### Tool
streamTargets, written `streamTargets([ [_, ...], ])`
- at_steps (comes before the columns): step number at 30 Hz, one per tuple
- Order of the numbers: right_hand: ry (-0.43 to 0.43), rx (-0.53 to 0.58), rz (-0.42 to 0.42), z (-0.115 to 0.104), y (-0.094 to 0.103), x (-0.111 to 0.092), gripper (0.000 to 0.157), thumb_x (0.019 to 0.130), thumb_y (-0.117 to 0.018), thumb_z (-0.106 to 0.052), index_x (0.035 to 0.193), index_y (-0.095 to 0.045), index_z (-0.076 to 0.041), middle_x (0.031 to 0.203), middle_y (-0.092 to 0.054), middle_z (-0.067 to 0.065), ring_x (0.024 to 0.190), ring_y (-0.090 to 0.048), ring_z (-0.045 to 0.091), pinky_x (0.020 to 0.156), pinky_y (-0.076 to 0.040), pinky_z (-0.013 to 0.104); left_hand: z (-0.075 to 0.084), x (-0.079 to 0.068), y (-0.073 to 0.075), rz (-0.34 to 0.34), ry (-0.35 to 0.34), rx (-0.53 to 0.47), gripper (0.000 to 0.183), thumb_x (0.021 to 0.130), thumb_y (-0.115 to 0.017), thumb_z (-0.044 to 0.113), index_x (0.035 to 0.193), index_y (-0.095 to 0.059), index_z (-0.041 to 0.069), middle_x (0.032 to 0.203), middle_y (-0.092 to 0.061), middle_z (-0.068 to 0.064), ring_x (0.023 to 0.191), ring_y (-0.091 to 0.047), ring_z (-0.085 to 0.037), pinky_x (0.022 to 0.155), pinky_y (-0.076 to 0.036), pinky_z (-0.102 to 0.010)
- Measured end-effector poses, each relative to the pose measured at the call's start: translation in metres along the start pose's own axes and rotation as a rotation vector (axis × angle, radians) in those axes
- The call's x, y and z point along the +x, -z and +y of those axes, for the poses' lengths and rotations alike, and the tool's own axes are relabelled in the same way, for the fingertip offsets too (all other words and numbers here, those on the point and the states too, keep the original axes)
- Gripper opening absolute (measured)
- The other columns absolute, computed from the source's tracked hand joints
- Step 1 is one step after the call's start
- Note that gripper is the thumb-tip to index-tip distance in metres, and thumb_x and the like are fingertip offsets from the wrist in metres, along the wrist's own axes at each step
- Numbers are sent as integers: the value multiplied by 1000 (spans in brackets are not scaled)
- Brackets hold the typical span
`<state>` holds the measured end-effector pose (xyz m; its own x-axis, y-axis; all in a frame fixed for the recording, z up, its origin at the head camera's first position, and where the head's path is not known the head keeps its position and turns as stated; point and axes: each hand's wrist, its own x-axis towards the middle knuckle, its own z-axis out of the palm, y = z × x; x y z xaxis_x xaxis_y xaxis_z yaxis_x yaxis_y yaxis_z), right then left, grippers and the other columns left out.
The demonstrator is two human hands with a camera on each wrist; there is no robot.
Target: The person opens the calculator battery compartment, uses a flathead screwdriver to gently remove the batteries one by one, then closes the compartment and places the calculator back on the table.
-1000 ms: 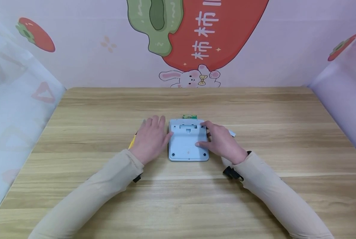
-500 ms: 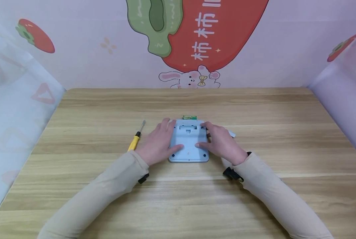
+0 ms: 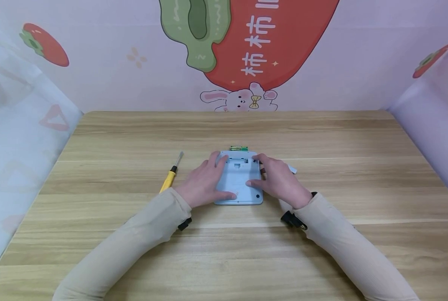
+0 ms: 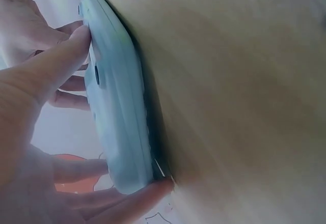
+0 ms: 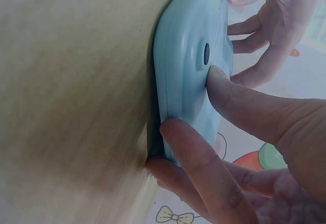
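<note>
A light-blue calculator (image 3: 243, 177) lies back side up, its battery compartment (image 3: 238, 161) uncovered and dark round feet at its corners. My left hand (image 3: 203, 182) grips its left side, the thumb on the back near the front edge. In the left wrist view, fingers of the left hand (image 4: 46, 91) curl round the calculator's (image 4: 119, 107) side and far end. My right hand (image 3: 282, 179) holds the right side, thumb on the back. The right wrist view shows fingertips (image 5: 178, 132) of that hand against the calculator's (image 5: 178, 66) side wall. Parts of both hands' fingers are hidden in the head view.
Green batteries (image 3: 239, 148) lie just beyond the calculator's far edge. A yellow-handled screwdriver (image 3: 168, 179) lies left of my left hand. A small light-blue piece (image 3: 292, 169) sticks out behind my right hand. The wooden table (image 3: 224, 259) ends at a printed backdrop (image 3: 107, 83).
My left hand has moved right, from beside the calculator onto its left side, and now grips it. The screwdriver has come into fuller view. My right hand has stayed in place.
</note>
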<state>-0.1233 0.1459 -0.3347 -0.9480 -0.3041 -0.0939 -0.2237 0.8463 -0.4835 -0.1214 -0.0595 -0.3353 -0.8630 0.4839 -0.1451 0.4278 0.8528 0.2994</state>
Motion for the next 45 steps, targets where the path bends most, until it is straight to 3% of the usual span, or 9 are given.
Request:
streamTargets([
  [22,17,1,-13,-1,1,-2,68,75,-77,-26,130,-45,-1,116,-62,18,95,-65,27,80,-54,38,8,2,0,-33,71,-99,98,70,-75,49,143,-26,4,142,-29,-15,112,-47,-28,96,-46,-38],
  [37,-7,74,-98,5,9,-4,70,79,-73,-23,138,-39,-5,124,-58,18,108,-60,31,89,-50,44,10,3,1,-41,81,-97,99,70,-75,49,143,-24,4,143,-28,-15,113,-45,-28,98,-44,-39],
  [45,-9,50,-16,18,18,-6,58,82,-69,-26,129,-50,1,125,-56,23,107,-59,36,87,-49,46,11,3,2,-28,89,-100,99,69,-77,46,142,-25,4,141,-30,-15,109,-45,-28,96,-45,-38],
])
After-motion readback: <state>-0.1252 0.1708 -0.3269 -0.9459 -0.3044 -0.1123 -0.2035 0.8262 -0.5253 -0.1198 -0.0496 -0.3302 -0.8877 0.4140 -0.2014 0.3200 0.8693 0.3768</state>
